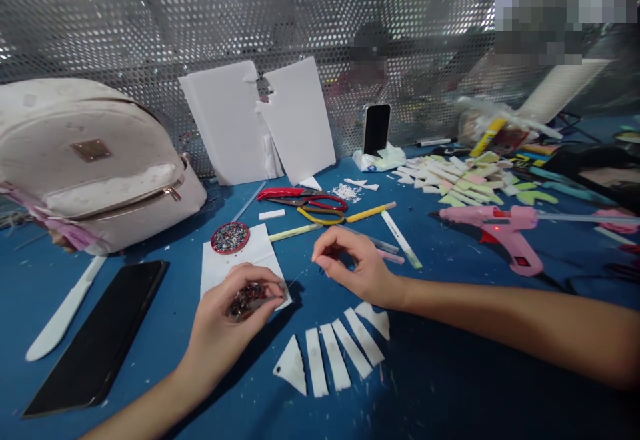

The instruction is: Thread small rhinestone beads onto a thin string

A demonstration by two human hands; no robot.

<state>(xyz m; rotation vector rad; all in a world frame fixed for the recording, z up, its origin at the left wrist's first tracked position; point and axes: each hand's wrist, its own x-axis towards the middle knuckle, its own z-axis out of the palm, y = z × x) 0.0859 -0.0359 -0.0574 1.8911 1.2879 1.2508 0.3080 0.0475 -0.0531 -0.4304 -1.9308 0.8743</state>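
My left hand [235,313] hovers over the front of a white paper sheet [213,270], thumb and fingers pinched together. Dark, multicoloured small bits [247,300] show through the gap of its fingers; whether they lie on the paper or in the palm I cannot tell. To the right, my right hand [367,270] is closed in a pinch above the table. A faint thin strand seems to run between the two hands. Below them lies a fish-like row of cut white pieces: a pointed head [293,367], several strips [337,357] and a tail [375,320].
A red lid of beads [230,237] sits on the paper. Behind are red-handled scissors [325,210], markers [400,237] and white boards [300,120]. A pink glue gun [500,227] lies right, near foam scraps [460,177]. At left are a backpack [100,160], black phone [100,340] and white knife [65,313].
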